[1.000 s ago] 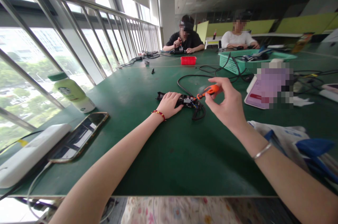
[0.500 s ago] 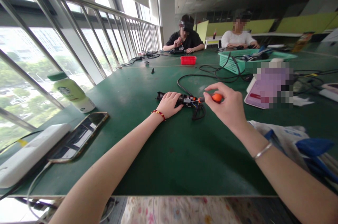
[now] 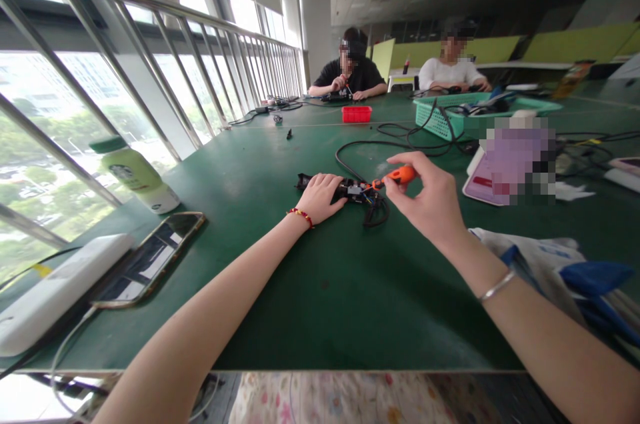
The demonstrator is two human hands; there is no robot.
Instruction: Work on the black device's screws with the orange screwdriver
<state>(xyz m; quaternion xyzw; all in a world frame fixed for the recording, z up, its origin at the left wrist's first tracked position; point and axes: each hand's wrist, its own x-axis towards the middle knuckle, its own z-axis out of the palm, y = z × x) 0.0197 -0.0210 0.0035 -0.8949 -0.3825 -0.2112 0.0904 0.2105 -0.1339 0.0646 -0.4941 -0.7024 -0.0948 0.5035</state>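
Observation:
My left hand (image 3: 321,199) lies over a long black device (image 3: 356,191), its fingers wrapped across the body and holding it against the table. The device's right end is opened up, with small coloured wires and a pale part showing. In my right hand (image 3: 431,199) is an orange-handled screwdriver (image 3: 400,175), gripped at the handle between thumb and fingers, the index finger arched above. Its shaft points left and down to the exposed end of the device; whether the tip sits in a screw is too small to tell. A black cable loop (image 3: 376,213) lies just below that end.
A green table (image 3: 320,304) spans the view. On the left are a bottle (image 3: 135,174), a phone (image 3: 150,261) and a white power strip (image 3: 65,294). A red box (image 3: 357,115), a teal basket (image 3: 440,119) and a cloth bag (image 3: 545,257) lie beyond and right. Two people sit opposite.
The screwdriver's handle has tilted up and shifted slightly left, showing more of its orange grip. My right hand has risen a little; my left hand and the device have stayed put.

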